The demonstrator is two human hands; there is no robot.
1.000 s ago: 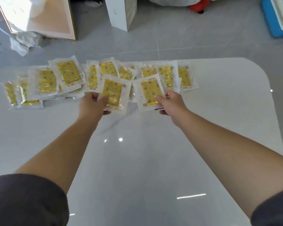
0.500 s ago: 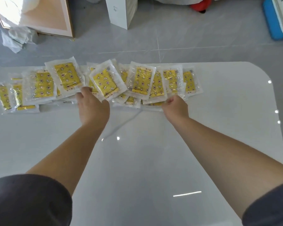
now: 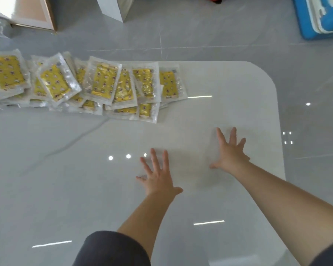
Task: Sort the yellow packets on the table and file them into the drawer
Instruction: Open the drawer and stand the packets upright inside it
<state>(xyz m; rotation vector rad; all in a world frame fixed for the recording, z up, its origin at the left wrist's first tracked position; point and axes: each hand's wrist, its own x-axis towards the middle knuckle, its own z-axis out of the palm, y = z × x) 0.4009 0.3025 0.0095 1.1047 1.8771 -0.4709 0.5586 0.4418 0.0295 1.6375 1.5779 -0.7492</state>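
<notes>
Where the packets (image 3: 104,84) lie overlapped in a loose row at the far left of the surface (image 3: 238,89), their yellow print looks dotted, perhaps with small figures, and is too blurred to read. Well apart from them, the left hand (image 3: 158,177) and right hand (image 3: 230,152) have a slack grip, with fingers spread and holding nothing.

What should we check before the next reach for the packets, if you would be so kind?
1. Left hand free: ok, fingers spread, holds nothing.
2. Right hand free: ok, fingers spread, holds nothing.
3. Yellow packets sorted: not ok, they overlap in a loose heap by the far edge.
4. Whole heap in view: not ok, it runs off the left side of the picture.
5. Bare space on the table for stacking: ok, bare around both hands.
6. Drawer open and within reach: cannot tell, it is not in view.
</notes>
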